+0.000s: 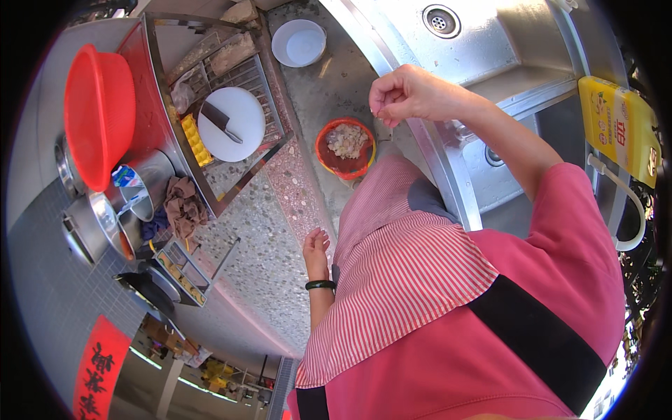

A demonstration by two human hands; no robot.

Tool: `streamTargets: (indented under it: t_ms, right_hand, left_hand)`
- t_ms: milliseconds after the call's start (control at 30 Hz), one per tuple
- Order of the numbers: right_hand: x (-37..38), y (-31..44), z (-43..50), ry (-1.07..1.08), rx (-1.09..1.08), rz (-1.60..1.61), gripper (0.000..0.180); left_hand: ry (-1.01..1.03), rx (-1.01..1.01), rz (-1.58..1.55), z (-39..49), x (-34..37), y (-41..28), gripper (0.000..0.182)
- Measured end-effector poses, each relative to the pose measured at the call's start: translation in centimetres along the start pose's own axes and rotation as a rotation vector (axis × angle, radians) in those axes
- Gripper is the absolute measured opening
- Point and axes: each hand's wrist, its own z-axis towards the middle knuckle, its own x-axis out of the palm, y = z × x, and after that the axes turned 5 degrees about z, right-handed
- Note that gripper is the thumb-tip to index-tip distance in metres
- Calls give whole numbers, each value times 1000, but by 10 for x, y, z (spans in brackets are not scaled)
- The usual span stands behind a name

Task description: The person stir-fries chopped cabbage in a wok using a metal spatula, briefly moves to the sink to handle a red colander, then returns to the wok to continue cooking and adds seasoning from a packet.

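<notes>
My right hand (395,97) is raised beside the front rim of a stainless steel sink (467,47), its fingers curled together; whether a small thing is pinched between them cannot be told. Below it, on the concrete floor, sits a red plastic basket (336,163) with pale chopped pieces (346,140) in it. My left hand (316,252), with a dark bangle at the wrist, hangs at my side over the pebbled floor, fingers loosely bent and nothing seen in them. A cleaver (216,116) lies on a round white cutting board (247,142) at the left.
A white basin (299,43) stands on the floor ahead. The board rests on a metal-framed rack (265,79) beside a yellow egg tray (195,140). Further left are a large red basket (113,100), metal pots and a brown cloth (184,205). A yellow jug (614,126) stands behind the sink.
</notes>
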Motion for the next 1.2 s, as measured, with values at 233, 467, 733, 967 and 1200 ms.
streamTargets:
  t_ms: [233,467,733,967,1200]
  right_hand:
    - [169,-122,54,40,-113,-957,12]
    - [209,-136,64,7,-201,-1062,12]
    - [-44,-13,-7,-234,-82,-286,9]
    - [-164,-162,47,-280,845,-976,14]
    - [-158,-217,61,-428,700,-1167,23]
  left_hand:
    - [0,13,-80,-3,-4,18,28]
    - [-61,-5,-103,-12,-20,42,29]
    - [-57,-93,-134,-15,-21,63,27]
    - [-103,-32,-65,-23,-12,42,26]
    - [-133,-104,-45,-43,-15,41,27]
